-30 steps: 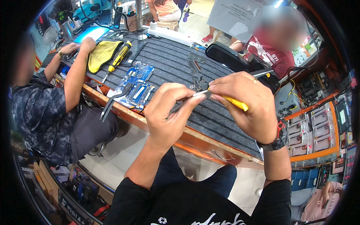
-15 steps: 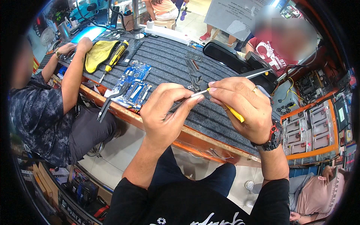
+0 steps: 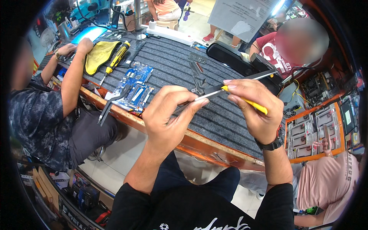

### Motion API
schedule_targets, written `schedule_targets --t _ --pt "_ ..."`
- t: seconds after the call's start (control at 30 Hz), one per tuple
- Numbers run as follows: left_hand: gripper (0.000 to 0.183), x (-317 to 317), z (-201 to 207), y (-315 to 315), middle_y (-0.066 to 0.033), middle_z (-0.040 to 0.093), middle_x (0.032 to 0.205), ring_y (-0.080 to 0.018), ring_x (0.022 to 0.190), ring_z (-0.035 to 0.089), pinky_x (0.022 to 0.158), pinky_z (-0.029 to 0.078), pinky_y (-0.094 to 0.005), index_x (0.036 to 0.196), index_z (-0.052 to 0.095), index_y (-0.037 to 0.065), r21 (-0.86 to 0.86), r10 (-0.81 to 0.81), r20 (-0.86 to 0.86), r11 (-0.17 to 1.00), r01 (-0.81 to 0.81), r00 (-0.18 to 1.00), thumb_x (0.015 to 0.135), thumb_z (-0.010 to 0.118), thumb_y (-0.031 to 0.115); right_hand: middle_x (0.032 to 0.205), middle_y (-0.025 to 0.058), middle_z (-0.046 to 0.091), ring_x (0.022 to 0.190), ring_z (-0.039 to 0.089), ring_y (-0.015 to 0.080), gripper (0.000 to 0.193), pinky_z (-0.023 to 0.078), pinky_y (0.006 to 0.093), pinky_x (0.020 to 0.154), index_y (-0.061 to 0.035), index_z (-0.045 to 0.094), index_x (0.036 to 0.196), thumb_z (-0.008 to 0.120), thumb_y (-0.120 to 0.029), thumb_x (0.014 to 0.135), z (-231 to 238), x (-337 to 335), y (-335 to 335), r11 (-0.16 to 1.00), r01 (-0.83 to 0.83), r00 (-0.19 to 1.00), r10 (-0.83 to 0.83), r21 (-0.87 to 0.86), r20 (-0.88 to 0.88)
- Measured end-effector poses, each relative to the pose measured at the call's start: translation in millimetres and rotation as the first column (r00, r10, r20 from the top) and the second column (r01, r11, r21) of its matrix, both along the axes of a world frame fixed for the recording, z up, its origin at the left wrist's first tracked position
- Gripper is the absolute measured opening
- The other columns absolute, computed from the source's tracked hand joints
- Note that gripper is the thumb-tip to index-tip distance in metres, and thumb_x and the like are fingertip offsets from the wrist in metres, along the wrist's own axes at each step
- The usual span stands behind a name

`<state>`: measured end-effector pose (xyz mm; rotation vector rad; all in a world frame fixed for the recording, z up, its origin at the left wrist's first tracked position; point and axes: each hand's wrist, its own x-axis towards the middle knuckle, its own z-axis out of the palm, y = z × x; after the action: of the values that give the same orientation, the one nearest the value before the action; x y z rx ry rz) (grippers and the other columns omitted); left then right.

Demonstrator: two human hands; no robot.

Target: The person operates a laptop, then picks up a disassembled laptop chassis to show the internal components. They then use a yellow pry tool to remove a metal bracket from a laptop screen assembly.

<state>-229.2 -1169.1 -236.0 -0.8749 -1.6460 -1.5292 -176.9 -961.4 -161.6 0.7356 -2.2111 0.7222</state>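
Between finger and thumb, my left hand pinches a long, thin dark strip with a pale edge. The strip slants up to the right past my other hand; what it belongs to I cannot make out. My right hand grips a slim yellow pry tool. Its small yellow tip is at the strip's edge, a short way right of my left fingertips. Beyond my hands, dark metal brackets lie on the ribbed grey mat.
Left of my hands lie a blue circuit board, a bent black strip overhanging the edge, a yellow screwdriver and a yellow cloth. A co-worker's arm rests further left. A black case stands at the far right.
My right hand has moved right along the strip with the yellow pry tool, widening the gap to my left fingertips. My left hand stays about where it was.
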Motion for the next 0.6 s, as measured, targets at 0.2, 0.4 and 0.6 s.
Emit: schedule_targets --t 0.2,0.4,0.6 --pt "0.023 0 -2 2 -0.0087 0.07 0.087 -0.0173 0.078 0.066 0.069 0.053 -0.0297 0.091 0.072 -0.001 0.02 0.007 0.028 1.0 -0.008 1.0 0.077 0.09 -0.005 0.104 0.0105 0.079 0.101 0.076 0.0278 0.028 0.06 0.0357 0.087 -0.0036 0.077 0.106 0.084 0.001 0.079 0 -2 -3 0.99 0.003 0.996 0.01 0.14 -0.091" --pt "0.023 1 0 1 -0.0086 0.07 0.086 -0.0171 0.077 0.065 0.069 0.051 -0.0294 0.089 0.072 -0.002 0.017 0.014 0.027 1.0 -0.014 1.0 0.075 0.09 -0.006 0.106 0.0123 0.078 0.099 0.076 0.0292 0.031 0.061 0.037 0.085 -0.003 0.075 0.107 0.084 0.001 0.078 5 0 -6 0.974 0.026 0.992 0.003 0.225 -0.126" --pt "0.024 -2 -1 -1 -0.0102 0.071 0.086 -0.02 0.077 0.069 0.068 0.054 -0.0305 0.091 0.073 -0.001 -0.004 0.025 -0.013 1.0 -0.025 1.0 0.075 0.09 -0.005 0.104 0.0135 0.076 0.099 0.075 0.0313 0.032 0.061 0.0388 0.085 -0.0017 0.073 0.108 0.082 0.001 0.077 10 0 -5 0.959 0.022 0.994 0.01 0.284 -0.112"
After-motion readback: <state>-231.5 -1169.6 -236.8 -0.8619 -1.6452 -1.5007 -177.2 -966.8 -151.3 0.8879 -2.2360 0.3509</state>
